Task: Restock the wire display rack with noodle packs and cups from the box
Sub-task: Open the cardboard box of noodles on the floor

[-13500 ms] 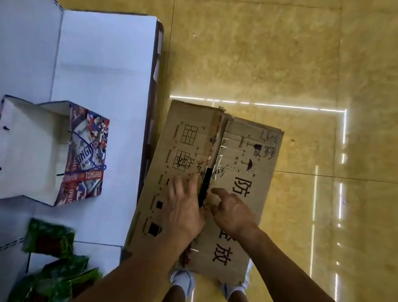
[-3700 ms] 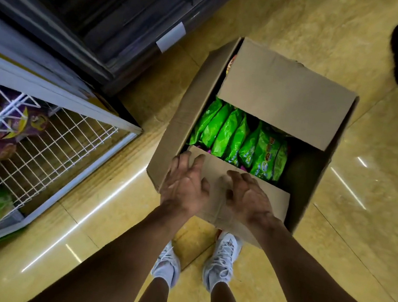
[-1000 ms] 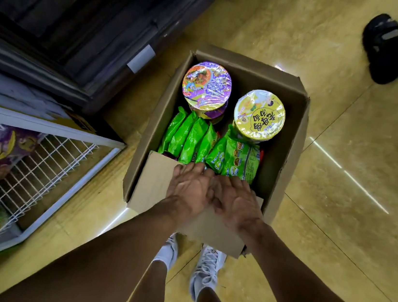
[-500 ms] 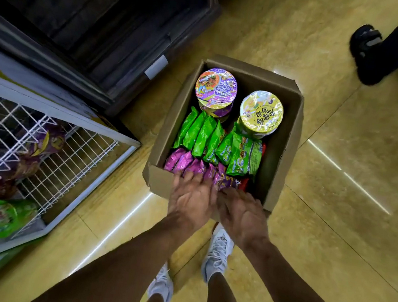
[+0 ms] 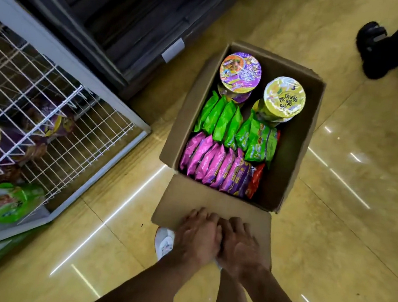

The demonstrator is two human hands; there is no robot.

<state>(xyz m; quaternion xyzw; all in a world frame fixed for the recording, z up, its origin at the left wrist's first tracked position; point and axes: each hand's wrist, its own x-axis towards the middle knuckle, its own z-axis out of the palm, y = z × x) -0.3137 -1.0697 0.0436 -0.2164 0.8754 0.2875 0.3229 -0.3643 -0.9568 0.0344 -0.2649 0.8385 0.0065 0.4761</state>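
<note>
Straight ahead of both hands, past the folded-down near flap (image 5: 211,199) and inside the open brown cardboard box (image 5: 184,118): a row of pink noodle packs (image 5: 207,159) standing on edge, closest to the grip. Packed face to face, row running left to right across the box, top edges up and free to pinch. Behind them, green noodle packs (image 5: 220,118) stood the same way. By the far wall, a purple-lidded noodle cup (image 5: 240,71) and a yellow-lidded noodle cup (image 5: 284,97), each apparently stacked on another cup. Tucked at the right end of the pink row, a red pack (image 5: 254,181).

Nothing held yet. Left hand (image 5: 198,237) and right hand (image 5: 240,250) side by side and touching, palms down, fingers laid flat and pressing the flap outward, grip empty.

Roughly level with each other, so neither plainly nearer the packs. Left hand on the side of the white wire display rack (image 5: 46,110), set apart to the left of the box across a strip of glossy tan floor (image 5: 146,159), with a green cup (image 5: 11,202) and purple packs (image 5: 52,121) in its baskets. Likely next: reach forward over the flap, pinch several pink packs by their tops, lift straight up, carry left.
</note>
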